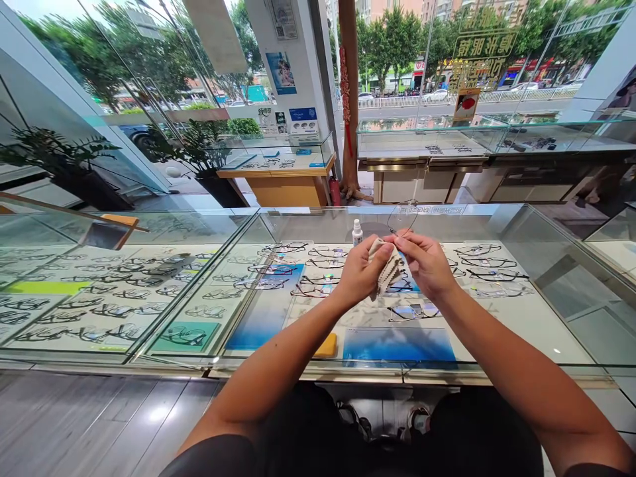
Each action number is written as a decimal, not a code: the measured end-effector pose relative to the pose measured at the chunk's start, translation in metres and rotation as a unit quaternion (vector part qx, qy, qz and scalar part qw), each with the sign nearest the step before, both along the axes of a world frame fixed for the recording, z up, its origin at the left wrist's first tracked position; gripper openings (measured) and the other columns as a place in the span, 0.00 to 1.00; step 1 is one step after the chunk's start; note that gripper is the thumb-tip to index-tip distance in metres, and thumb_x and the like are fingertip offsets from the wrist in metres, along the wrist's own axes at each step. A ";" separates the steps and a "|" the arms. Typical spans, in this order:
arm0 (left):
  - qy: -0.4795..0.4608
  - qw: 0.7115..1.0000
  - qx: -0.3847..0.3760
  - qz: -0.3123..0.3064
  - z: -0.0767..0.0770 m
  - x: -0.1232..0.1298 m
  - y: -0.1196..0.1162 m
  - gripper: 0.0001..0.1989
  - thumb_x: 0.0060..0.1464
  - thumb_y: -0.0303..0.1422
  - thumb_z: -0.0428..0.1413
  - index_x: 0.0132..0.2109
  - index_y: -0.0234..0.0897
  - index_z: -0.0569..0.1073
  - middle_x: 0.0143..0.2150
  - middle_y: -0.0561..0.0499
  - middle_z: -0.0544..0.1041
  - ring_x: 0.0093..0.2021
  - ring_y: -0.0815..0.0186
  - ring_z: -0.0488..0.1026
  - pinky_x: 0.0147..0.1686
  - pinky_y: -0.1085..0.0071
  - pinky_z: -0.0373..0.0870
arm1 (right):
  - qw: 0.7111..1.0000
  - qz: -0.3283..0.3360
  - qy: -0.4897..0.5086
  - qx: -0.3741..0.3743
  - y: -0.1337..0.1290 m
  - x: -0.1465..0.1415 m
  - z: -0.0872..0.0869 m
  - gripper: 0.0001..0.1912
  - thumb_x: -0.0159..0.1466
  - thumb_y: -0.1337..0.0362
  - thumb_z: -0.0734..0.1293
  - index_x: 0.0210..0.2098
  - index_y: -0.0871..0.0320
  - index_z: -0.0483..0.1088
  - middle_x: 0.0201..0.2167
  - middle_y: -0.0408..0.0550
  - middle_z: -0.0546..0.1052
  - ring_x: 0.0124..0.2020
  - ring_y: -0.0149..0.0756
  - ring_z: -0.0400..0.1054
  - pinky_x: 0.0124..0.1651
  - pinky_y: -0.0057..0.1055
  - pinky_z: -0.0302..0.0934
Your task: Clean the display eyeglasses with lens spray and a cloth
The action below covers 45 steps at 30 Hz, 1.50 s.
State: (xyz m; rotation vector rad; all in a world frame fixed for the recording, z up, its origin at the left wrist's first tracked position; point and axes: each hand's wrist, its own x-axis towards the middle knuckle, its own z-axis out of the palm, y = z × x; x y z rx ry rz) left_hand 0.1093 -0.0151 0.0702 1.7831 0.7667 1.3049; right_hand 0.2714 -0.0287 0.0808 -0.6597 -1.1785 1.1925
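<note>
Above the glass display counter, my left hand [365, 270] is closed on a crumpled beige cloth [386, 268], which hangs below its fingers. Beside it, nearly touching, my right hand [428, 262] pinches a thin-rimmed pair of glasses [403, 218], whose frame sticks up past the fingertips. The cloth's upper edge meets the glasses between both hands; the fingers partly hide the contact. Just left of the glasses, a small white bottle [357, 232] stands upright on the counter.
Rows of glasses [283, 248] lie inside the glass counter [571, 311] under my forearms. Inside are blue panels [397, 346] and a yellow object [325, 345]. Further display cases [422, 142], a red extinguisher [334, 191] and potted plants [193, 149] stand beyond.
</note>
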 end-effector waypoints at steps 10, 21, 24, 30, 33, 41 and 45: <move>0.018 0.994 -0.032 -0.104 0.005 -0.007 0.003 0.20 0.67 0.50 0.60 0.49 0.35 0.75 0.36 0.52 0.72 0.35 0.67 0.66 0.37 0.71 0.64 | 0.998 -0.006 0.025 -0.054 0.005 0.007 0.002 0.11 0.57 0.53 0.82 0.34 0.53 0.87 0.38 0.46 0.77 0.41 0.36 0.68 0.48 0.34 0.64; -0.003 0.993 -0.063 -0.096 0.006 -0.007 0.005 0.30 0.66 0.61 0.54 0.37 0.36 0.73 0.32 0.52 0.70 0.33 0.66 0.65 0.37 0.70 0.65 | 0.999 -0.016 -0.008 -0.047 -0.001 0.005 0.007 0.14 0.57 0.51 0.82 0.34 0.53 0.84 0.37 0.46 0.79 0.41 0.38 0.70 0.50 0.36 0.66; 0.018 0.983 -0.091 -0.155 0.007 -0.009 0.004 0.26 0.65 0.57 0.58 0.48 0.36 0.76 0.34 0.52 0.72 0.31 0.67 0.66 0.33 0.71 0.64 | 0.995 -0.008 0.024 -0.100 0.002 0.007 0.007 0.16 0.54 0.50 0.82 0.33 0.54 0.83 0.36 0.46 0.79 0.36 0.36 0.69 0.41 0.34 0.65; -0.018 0.997 -0.065 -0.047 -0.002 -0.007 0.004 0.23 0.65 0.53 0.61 0.43 0.34 0.76 0.31 0.54 0.69 0.31 0.70 0.63 0.32 0.73 0.61 | 1.000 0.000 0.012 -0.026 0.002 -0.002 -0.004 0.09 0.62 0.54 0.80 0.34 0.52 0.84 0.41 0.45 0.80 0.46 0.36 0.71 0.55 0.32 0.64; -0.024 0.997 -0.071 -0.030 -0.005 -0.004 0.006 0.27 0.66 0.57 0.58 0.37 0.34 0.75 0.28 0.55 0.66 0.29 0.70 0.60 0.31 0.73 0.59 | 1.000 0.008 0.005 -0.021 0.002 -0.002 -0.007 0.08 0.63 0.55 0.79 0.34 0.52 0.84 0.40 0.45 0.79 0.44 0.35 0.70 0.53 0.32 0.64; -0.030 0.998 -0.047 -0.015 0.006 -0.006 0.010 0.32 0.66 0.63 0.52 0.37 0.36 0.75 0.33 0.51 0.74 0.33 0.66 0.67 0.36 0.70 0.66 | 0.997 -0.042 -0.050 0.029 0.005 0.010 0.002 0.07 0.63 0.55 0.77 0.33 0.50 0.84 0.43 0.48 0.76 0.56 0.44 0.69 0.64 0.40 0.61; -0.063 0.995 -0.070 0.019 0.009 -0.011 0.014 0.32 0.65 0.64 0.53 0.37 0.36 0.75 0.31 0.51 0.74 0.29 0.67 0.67 0.31 0.70 0.65 | 0.997 -0.026 -0.068 0.036 0.003 0.012 0.006 0.07 0.62 0.58 0.77 0.29 0.51 0.81 0.46 0.49 0.75 0.60 0.46 0.67 0.65 0.43 0.60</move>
